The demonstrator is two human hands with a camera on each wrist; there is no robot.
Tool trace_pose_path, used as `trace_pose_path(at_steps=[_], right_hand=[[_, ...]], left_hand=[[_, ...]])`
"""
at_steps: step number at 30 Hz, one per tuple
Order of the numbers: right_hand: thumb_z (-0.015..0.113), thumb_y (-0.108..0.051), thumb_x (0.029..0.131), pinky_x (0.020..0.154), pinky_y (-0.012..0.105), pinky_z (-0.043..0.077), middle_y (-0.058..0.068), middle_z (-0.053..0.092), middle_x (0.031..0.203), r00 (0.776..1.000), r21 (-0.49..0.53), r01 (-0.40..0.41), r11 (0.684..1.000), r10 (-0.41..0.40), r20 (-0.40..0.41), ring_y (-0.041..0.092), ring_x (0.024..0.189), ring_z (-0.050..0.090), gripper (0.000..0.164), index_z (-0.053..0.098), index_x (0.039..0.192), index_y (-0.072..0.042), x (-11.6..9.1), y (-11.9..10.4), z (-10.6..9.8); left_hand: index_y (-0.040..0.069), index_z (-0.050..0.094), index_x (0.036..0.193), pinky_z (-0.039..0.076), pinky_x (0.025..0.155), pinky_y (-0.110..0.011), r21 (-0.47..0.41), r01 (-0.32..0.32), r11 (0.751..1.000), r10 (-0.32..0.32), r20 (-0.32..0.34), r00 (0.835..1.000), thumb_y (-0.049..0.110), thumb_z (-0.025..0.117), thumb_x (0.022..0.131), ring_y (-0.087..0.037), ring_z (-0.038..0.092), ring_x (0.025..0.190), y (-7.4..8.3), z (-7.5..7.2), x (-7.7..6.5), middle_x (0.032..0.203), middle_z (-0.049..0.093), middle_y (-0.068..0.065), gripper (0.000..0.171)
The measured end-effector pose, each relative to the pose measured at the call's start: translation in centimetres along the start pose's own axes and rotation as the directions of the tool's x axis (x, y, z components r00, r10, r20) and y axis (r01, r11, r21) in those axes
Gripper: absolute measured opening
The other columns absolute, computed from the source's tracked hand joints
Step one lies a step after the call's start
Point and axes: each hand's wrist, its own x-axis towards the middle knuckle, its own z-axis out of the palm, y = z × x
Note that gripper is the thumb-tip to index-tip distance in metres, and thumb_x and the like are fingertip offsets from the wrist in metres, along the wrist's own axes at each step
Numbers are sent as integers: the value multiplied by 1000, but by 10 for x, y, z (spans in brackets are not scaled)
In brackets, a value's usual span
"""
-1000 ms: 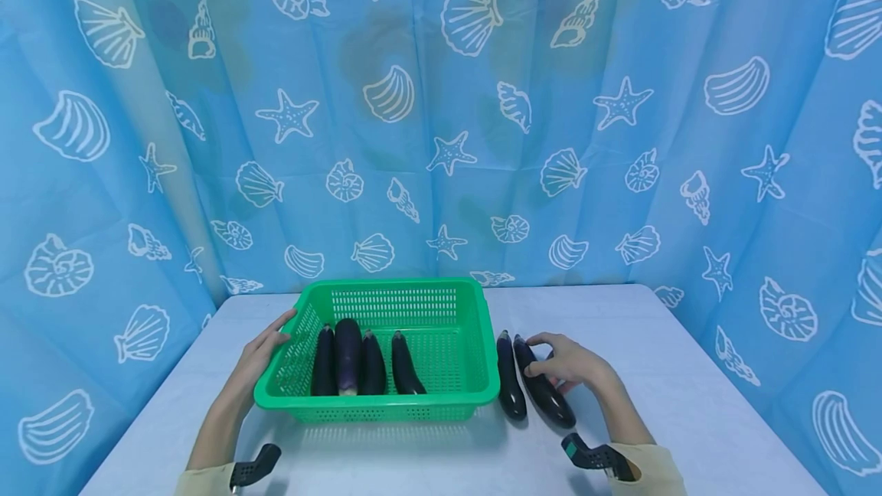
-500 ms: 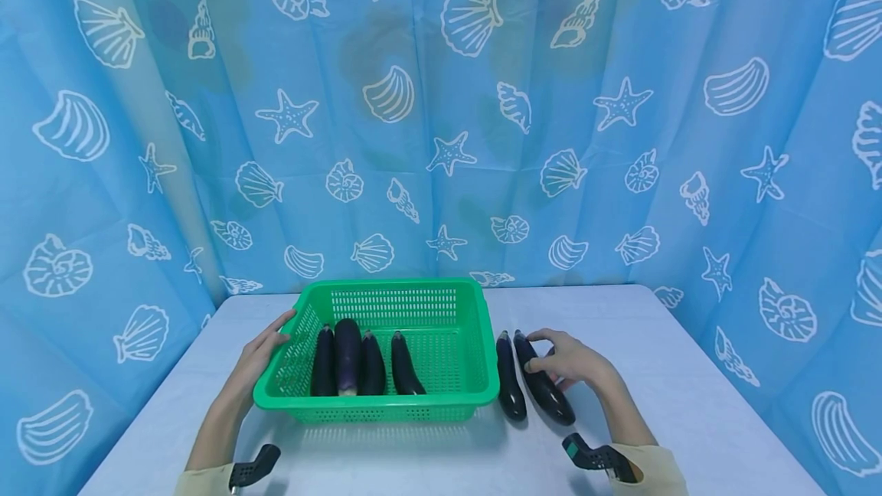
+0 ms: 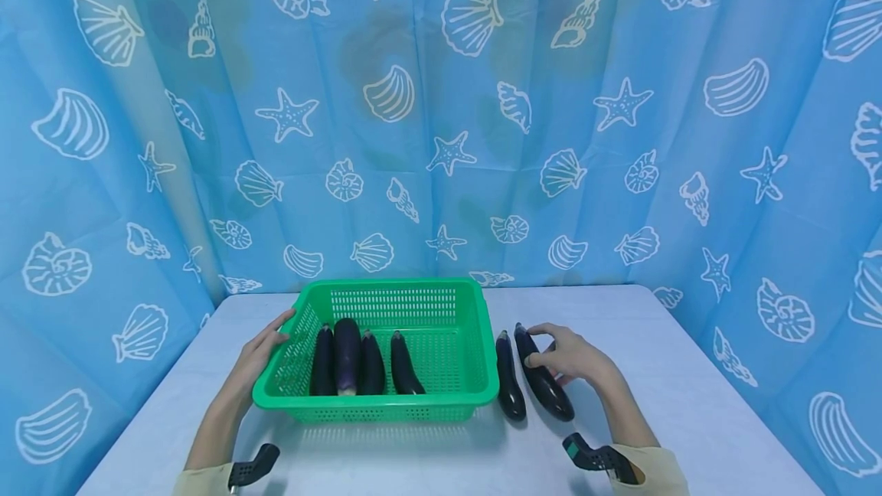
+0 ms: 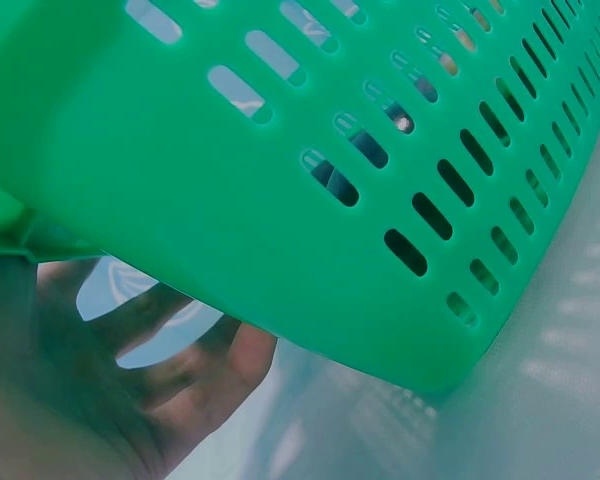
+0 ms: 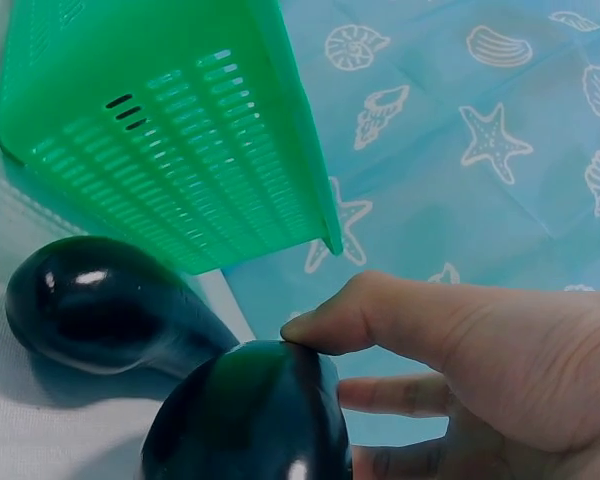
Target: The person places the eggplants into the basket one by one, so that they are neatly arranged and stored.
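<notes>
My right hand (image 3: 566,352) pinches a dark, glossy eggplant (image 3: 550,391), thumb on its near-left side and fingers on the far side. In the right wrist view that eggplant's rounded end (image 5: 250,415) fills the bottom middle, beside the thumb. Just left of it lies another eggplant (image 3: 510,381) on the table. A green perforated basket (image 3: 386,402) stands left of both. My left hand (image 3: 253,362) rests against the basket's left side, fingers extended to the rim; in the left wrist view its fingers (image 4: 210,385) touch the green wall from outside, partly hidden behind it.
Several eggplants (image 3: 347,354) lie in the basket's left and middle parts, stems mostly pointing away. The table (image 3: 386,458) has a white cover. A blue curtain (image 3: 441,174) with white shell prints hangs behind and at both sides.
The eggplant in my right hand has shifted up slightly in the head view, and the hand with it. My left hand, the basket and the other eggplants look unchanged.
</notes>
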Motion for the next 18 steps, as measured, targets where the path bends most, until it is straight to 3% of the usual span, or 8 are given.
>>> trace_pose_path(at_steps=[18], right_hand=[[71, -24, 84, 64, 36, 59, 11, 66, 90, 999, 20, 41, 999, -41, -17, 19, 70, 64, 66, 47, 143, -7, -9, -16, -4]], left_hand=[[32, 21, 157, 18, 119, -62, 14, 7, 1000, -7, -11, 1000, 28, 37, 101, -41, 11, 152, 3, 1, -1, 167, 8, -8, 59]])
